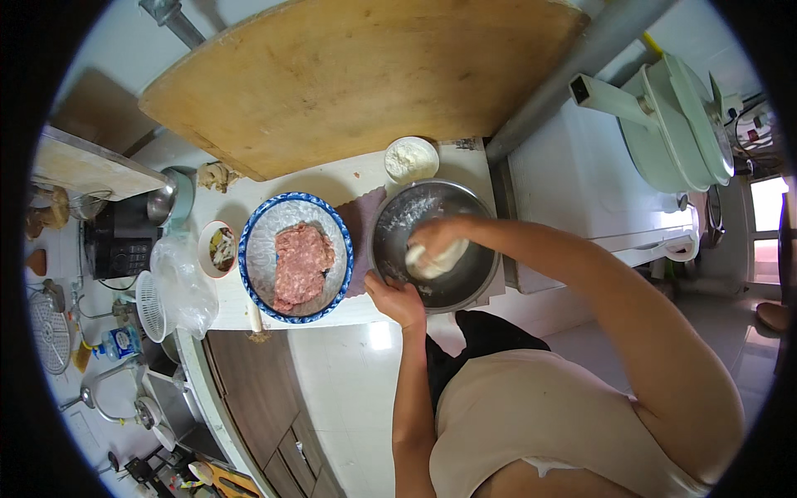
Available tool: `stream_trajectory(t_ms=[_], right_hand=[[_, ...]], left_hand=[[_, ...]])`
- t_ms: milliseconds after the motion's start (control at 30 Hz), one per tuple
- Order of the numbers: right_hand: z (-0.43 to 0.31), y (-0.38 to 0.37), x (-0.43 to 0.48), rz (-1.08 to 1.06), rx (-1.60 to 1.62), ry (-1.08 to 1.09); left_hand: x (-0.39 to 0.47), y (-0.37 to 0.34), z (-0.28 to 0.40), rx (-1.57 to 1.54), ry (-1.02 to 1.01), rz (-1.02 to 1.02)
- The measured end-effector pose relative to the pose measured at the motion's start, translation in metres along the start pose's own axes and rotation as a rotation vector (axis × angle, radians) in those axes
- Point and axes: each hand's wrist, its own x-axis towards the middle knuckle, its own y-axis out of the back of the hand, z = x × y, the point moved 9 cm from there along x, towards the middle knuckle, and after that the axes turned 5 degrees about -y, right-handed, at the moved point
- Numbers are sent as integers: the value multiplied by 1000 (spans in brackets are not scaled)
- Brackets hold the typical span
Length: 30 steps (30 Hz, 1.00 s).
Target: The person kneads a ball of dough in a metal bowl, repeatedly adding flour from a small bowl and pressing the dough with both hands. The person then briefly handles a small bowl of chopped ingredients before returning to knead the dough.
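A metal mixing bowl (464, 289) stands at the counter's right end with a lump of pale dough (439, 261) inside. My right hand (439, 235) is down in the bowl, its fingers pressed on the dough; part of the dough is hidden under it. With my left hand (395, 300) I grip the bowl's near left rim. Loose flour (411, 213) dusts the bowl's inner wall. Left of it, a blue-rimmed white bowl (258, 264) holds a slab of ground meat (304, 264). Behind the metal bowl sits a small white bowl of flour (411, 160).
A large wooden board (367, 81) leans at the back. To the left are a small bowl of chopped ingredients (219, 249), clear plastic bags (183, 280), a white basket (149, 305) and a black appliance (121, 243). A purple cloth (363, 230) lies between the bowls. Green pots (666, 124) rest on a white appliance (560, 168) at right.
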Motion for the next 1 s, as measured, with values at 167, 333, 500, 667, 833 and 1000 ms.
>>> stream_trajectory(t_ms=[167,333,500,667,833,1000], right_hand=[[7,9,-3,83,770,-276],[80,-21,-28,800,1001,-598],[49,-27,-76,1337,581,-793],[20,9,-57,1295,305,-692],[-9,20,-38,984,158,-311],[-23,-21,-21,657,470,3]], left_hand=[[-1,2,-2,18,0,19],[2,3,5,35,-10,54],[0,4,3,31,-69,75],[4,1,5,11,-60,-55],[5,-4,3,-9,-57,-75],[5,-4,-4,-66,-72,17]])
